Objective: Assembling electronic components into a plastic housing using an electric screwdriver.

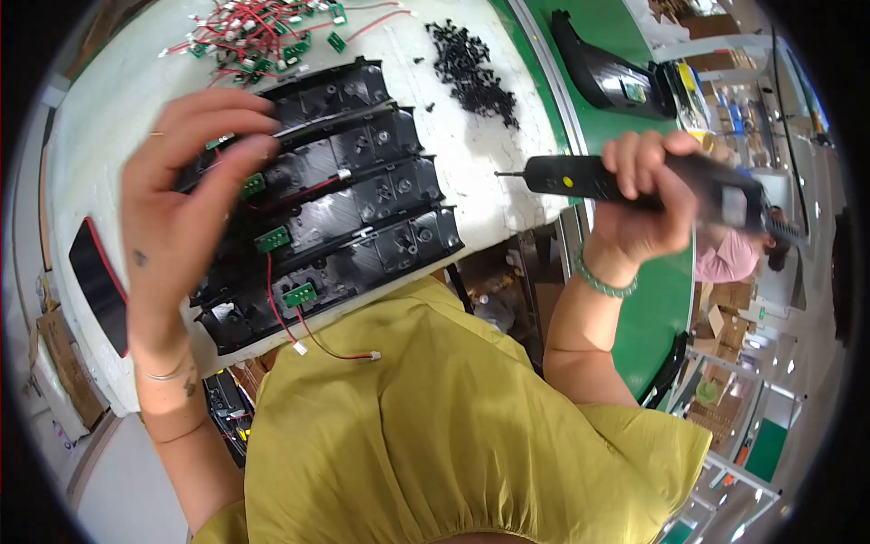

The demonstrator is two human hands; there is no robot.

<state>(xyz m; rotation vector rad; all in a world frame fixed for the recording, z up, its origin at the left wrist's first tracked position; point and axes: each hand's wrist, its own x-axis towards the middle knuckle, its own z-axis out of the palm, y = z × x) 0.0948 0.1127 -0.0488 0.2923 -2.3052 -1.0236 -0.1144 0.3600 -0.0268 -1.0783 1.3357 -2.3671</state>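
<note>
My right hand [648, 186] is wrapped round a black electric screwdriver [571, 177], whose thin bit points left over the white table surface. My left hand [186, 177] hovers above the left end of a row of black plastic housings [362, 190]. Its fingers are curved, thumb and forefinger apart, with nothing visible between them. Small green circuit boards sit in the housings, including one in the nearest housing [299, 295] and another [272, 238] behind it. Red and black leads with white plugs [299, 347] run from them. My left hand partly hides the farther boards.
Behind the housings lies a heap of green boards with red leads [263, 36]. A pile of small black parts [471, 72] is to its right. A curved black cover [607, 72] rests on the green surface. At far left lies a black panel with a red edge [98, 281].
</note>
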